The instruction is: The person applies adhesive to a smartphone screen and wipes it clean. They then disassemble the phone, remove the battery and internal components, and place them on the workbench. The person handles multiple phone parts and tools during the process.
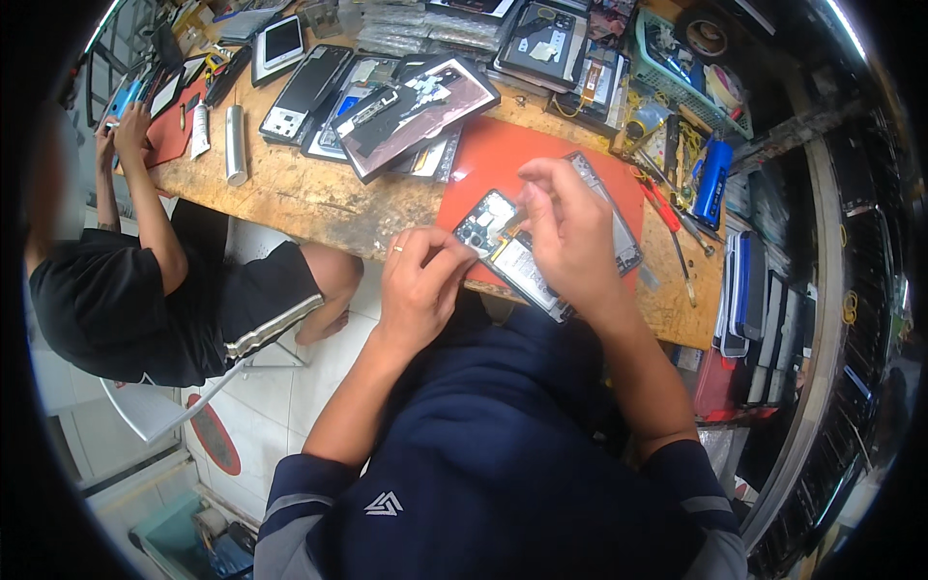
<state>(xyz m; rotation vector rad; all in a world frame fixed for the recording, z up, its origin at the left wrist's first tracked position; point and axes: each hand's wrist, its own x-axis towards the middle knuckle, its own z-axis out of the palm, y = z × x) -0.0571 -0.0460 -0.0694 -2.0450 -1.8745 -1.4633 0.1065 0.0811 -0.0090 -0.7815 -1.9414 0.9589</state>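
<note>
An opened smartphone [520, 269] with its circuit board and pale battery bare lies slanted at the front edge of the orange-red mat [498, 150]. My left hand [420, 280], a ring on one finger, has its fingers closed in a pinch at the phone's left edge. Above the phone's right side is my right hand [570, 232], thumb and fingertips drawn together; anything between them is too small to make out. Partly hidden behind that hand, a second phone frame [622, 232] rests on the mat.
Phone housings [416, 114] lie stacked along the bench's back. A silver cylinder [236, 145] stands to the left. At right are red-handled pliers [660, 205], a blue canister [711, 182] and a teal basket [677, 72]. A co-worker [145, 290] sits at the left, hands on the bench.
</note>
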